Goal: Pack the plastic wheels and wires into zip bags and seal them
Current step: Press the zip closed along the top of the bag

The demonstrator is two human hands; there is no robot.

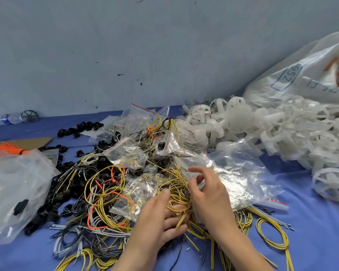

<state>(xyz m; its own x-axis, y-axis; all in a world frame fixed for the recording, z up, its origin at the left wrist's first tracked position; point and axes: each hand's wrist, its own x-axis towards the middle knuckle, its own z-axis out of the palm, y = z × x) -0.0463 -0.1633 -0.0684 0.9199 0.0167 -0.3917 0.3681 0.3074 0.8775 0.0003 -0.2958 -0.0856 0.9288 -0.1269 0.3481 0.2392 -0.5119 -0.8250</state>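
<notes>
A tangle of yellow, grey, black and orange wires (106, 194) covers the middle of the blue cloth. My left hand (162, 214) grips a small coil of yellow wires (179, 194). My right hand (207, 192) pinches the mouth edge of a clear zip bag (241, 177) with a red seal strip, right beside the coil. White plastic wheels (262, 130) are heaped at the back right. Several small zip bags (129, 151), some filled, lie among the wires.
A large white sack (311, 71) leans on the wall at right. A big clear bag (14, 190) lies at left, near black plastic parts (80, 128), an orange wire bundle (8, 148), cardboard (27, 141) and a water bottle (10, 118).
</notes>
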